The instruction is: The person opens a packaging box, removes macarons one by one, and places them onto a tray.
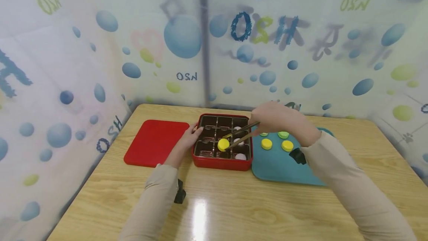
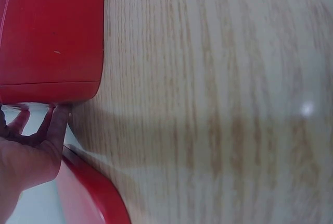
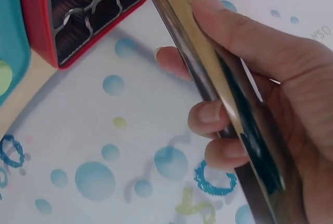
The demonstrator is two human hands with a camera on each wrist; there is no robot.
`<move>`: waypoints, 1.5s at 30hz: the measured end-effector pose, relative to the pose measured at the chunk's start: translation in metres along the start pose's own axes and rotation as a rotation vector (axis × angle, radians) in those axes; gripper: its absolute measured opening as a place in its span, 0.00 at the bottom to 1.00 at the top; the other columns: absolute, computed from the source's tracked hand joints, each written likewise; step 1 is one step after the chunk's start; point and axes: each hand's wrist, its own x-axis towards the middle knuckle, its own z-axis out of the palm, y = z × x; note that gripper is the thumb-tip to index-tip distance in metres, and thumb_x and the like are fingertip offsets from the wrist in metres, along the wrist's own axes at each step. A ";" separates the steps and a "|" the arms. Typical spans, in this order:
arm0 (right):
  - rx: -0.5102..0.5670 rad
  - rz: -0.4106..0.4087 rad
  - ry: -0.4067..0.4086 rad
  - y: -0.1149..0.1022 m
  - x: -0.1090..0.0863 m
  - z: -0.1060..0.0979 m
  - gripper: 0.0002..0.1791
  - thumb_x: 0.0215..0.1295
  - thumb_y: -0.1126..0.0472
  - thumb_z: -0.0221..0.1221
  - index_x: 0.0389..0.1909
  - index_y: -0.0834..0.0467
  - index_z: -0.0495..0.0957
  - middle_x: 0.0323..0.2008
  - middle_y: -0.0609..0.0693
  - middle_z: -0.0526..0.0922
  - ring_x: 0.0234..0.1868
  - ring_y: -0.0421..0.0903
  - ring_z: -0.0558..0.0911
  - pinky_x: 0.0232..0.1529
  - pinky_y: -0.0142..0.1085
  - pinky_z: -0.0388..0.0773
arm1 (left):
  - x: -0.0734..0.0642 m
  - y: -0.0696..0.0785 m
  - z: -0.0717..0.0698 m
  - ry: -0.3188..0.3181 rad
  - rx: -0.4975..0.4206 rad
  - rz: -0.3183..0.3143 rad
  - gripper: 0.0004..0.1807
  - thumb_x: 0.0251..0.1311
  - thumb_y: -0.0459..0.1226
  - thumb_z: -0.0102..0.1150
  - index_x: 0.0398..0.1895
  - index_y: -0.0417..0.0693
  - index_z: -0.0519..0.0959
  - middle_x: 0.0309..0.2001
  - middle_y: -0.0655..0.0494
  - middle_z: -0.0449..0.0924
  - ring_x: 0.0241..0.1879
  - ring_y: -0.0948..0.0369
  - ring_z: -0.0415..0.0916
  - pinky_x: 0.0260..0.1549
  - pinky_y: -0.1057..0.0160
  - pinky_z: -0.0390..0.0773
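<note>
A red box point(image 1: 220, 164) with black divided compartments stands mid-table; white round pieces point(image 1: 240, 156) sit in its right column. My right hand point(image 1: 272, 117) holds gold metal tongs point(image 3: 205, 60), thumb on one side and fingers curled round the other. At the tongs' tips is a yellow round piece point(image 1: 223, 144), like a macaron, over the front middle compartment. Whether it touches the compartment floor I cannot tell. My left hand point(image 1: 188, 139) rests against the box's left side; in the left wrist view its fingertips point(image 2: 61, 115) touch the outer wall.
Right of the box lies a blue tray point(image 1: 284, 170) with yellow pieces point(image 1: 266, 144) and green pieces point(image 1: 283, 135), partly hidden by my right arm. A flat red lid-like panel point(image 1: 155, 140) lies left of the box. A patterned curtain point(image 1: 227, 66) hangs behind the table.
</note>
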 end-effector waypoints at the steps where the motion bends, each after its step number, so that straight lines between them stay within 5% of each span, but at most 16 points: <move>1: 0.003 0.011 0.000 0.001 -0.001 0.000 0.09 0.51 0.52 0.65 0.30 0.52 0.84 0.22 0.42 0.80 0.21 0.35 0.73 0.22 0.28 0.69 | 0.000 0.000 0.000 0.002 0.000 0.001 0.32 0.68 0.50 0.39 0.71 0.53 0.47 0.68 0.40 0.56 0.66 0.47 0.57 0.64 0.48 0.57; 16: 0.049 0.100 0.047 0.028 -0.033 0.005 0.07 0.50 0.52 0.66 0.25 0.52 0.82 0.19 0.42 0.78 0.20 0.36 0.71 0.23 0.29 0.70 | 0.000 -0.003 -0.005 0.005 -0.005 -0.004 0.32 0.68 0.50 0.39 0.72 0.53 0.47 0.68 0.41 0.56 0.66 0.47 0.57 0.64 0.47 0.58; 30: 0.104 0.149 0.087 0.062 -0.061 0.022 0.14 0.52 0.54 0.64 0.39 0.57 0.83 0.29 0.46 0.84 0.28 0.40 0.80 0.28 0.36 0.77 | -0.001 -0.003 -0.009 0.008 -0.004 0.000 0.32 0.68 0.49 0.39 0.72 0.52 0.47 0.68 0.39 0.55 0.66 0.46 0.56 0.64 0.48 0.58; 45: 0.102 0.250 0.054 0.094 -0.095 0.045 0.16 0.50 0.54 0.65 0.37 0.60 0.83 0.29 0.47 0.85 0.28 0.42 0.81 0.30 0.40 0.77 | 0.003 -0.002 -0.005 0.002 0.008 0.005 0.32 0.68 0.50 0.39 0.72 0.53 0.47 0.67 0.40 0.56 0.66 0.47 0.56 0.64 0.48 0.57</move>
